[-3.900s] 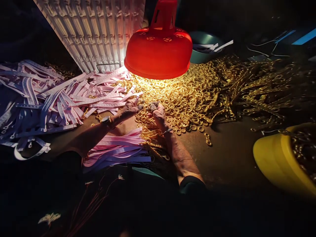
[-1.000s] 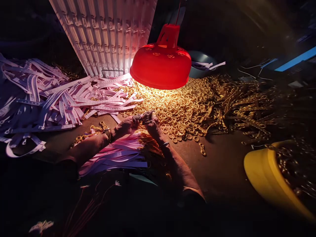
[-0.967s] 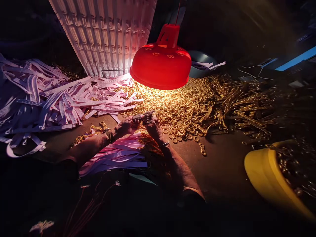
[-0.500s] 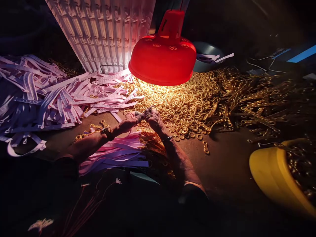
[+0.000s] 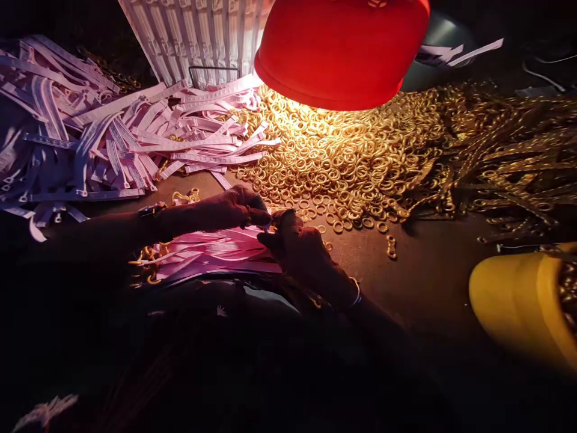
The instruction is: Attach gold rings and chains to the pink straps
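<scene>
Work surface [image 5: 428, 282]: dark brown, dimly lit, running under everything in view.
Lamp shade [image 5: 342, 54]: red plastic, glowing, hanging low over the middle, cut off by the top edge.
White panel [image 5: 193, 36]: ribbed, propped behind the strip pile, a wire loop at its foot.
Strip pile [image 5: 90, 132]: loose pale pink and lilac perforated strips, heaped at the left, ends reaching the ring heap.
Ring heap [image 5: 342, 156]: countless loose brass rings, spread beneath the lamp, brightest near the shade.
Chain heap [image 5: 509, 162]: tangled brass chains, to the right, merging with the ring heap.
Yellow tub [image 5: 509, 300]: lower right, cut off by the edge, dark chain inside.
Teal basin [image 5: 439, 36]: behind the lamp, partly hidden, white strips poking out.
Strip bundle [image 5: 211, 252]: pink strips lying roughly parallel, directly under both hands, just below the ring heap.
Left hand [image 5: 225, 210]: above the bundle, fingers curled and close together, tips toward the right hand.
Right hand [image 5: 293, 252]: at the bundle's right end, fingers bunched, tips just beside the left hand's; any pinched item too dark to tell.
Wristwatch [image 5: 146, 210]: dark, on the left wrist.
Bangle [image 5: 356, 293]: thin, pale, on the right wrist.
Loose links [image 5: 187, 195]: small, brass, just beside the bundle's far edge.
</scene>
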`<move>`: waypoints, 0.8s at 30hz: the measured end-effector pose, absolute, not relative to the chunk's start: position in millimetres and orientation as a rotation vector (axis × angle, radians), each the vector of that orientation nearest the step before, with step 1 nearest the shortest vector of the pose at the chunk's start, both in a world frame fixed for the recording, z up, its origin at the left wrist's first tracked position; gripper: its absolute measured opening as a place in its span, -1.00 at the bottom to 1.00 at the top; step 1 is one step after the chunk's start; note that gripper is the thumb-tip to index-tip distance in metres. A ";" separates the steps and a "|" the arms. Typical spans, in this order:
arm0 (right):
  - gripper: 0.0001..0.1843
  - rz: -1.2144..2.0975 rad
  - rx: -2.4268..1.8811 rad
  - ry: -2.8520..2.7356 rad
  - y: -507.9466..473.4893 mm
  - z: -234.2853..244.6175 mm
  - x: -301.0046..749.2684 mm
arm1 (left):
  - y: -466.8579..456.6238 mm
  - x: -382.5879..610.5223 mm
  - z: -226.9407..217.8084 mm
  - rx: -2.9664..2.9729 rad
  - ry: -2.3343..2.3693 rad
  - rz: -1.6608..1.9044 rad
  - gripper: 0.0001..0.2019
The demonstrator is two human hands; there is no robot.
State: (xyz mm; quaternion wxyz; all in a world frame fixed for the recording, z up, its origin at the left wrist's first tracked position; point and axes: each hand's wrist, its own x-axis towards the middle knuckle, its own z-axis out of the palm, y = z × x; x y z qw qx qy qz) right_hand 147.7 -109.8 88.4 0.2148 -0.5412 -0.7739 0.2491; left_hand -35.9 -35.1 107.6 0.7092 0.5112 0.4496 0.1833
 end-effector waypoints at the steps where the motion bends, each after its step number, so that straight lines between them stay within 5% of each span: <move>1: -0.64 0.691 -1.510 -2.161 -119.4 86.6 146.0 | -44.9 -38.3 104.6 1.129 0.980 0.381 -0.88; 13: -0.71 1.179 -1.457 -1.830 -142.7 76.8 131.6 | -89.2 -41.3 98.7 1.048 0.901 0.435 -0.82; 21: -0.90 0.973 -1.474 -2.108 -130.5 59.8 129.9 | -86.5 -34.9 74.5 0.922 0.872 0.454 -0.59; 24: -0.80 0.871 -1.498 -2.246 -123.8 67.0 133.1 | -82.6 -34.7 72.7 0.952 0.896 0.461 -0.59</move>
